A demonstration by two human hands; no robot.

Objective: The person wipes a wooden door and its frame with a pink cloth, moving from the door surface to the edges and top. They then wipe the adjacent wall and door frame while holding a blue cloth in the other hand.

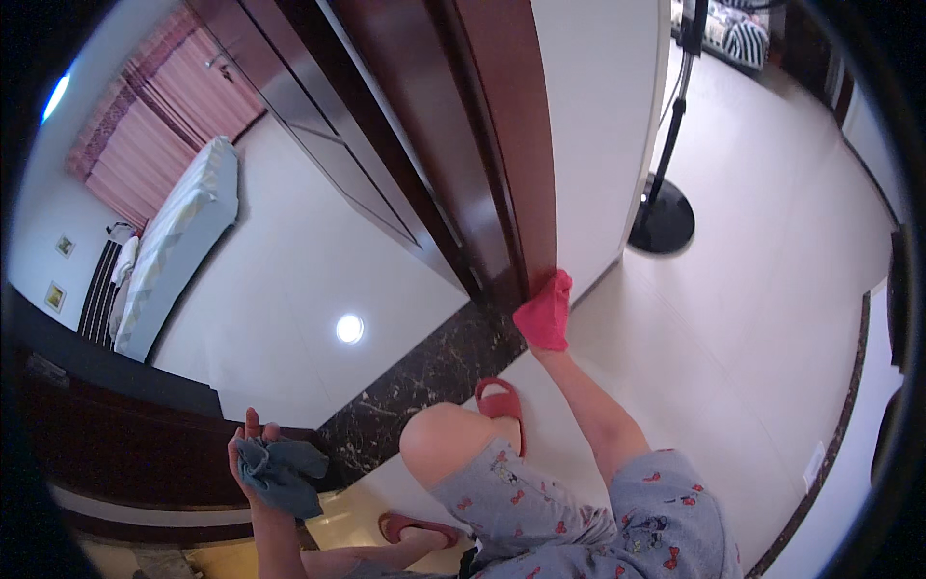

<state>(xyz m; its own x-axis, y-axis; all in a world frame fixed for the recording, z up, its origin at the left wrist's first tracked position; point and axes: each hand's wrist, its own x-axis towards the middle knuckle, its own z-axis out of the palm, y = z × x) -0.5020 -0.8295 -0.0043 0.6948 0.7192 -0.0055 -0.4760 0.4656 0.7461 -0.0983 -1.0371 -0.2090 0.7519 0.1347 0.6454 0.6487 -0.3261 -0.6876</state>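
Observation:
A pink cloth [544, 318] wraps around my right hand [553, 352], hiding its fingers and leaving only the wrist bare. That hand rests at the lower end of the dark red-brown wooden door frame [524, 181], where the frame meets the white wall. My left hand [242, 463] is at the lower left with a crumpled grey-green cloth [282, 474] in its palm. Two of its fingertips point up above the cloth. A dark wooden surface [137, 441] lies beside this hand on the left.
A dark marbled threshold [427, 369] crosses the doorway. Inside the room are a bed [181, 239] and pink curtains [137, 137]. A round black stand base [662, 217] stands on the pale tiles at right. My bent knees and red slippers [499, 402] are below me.

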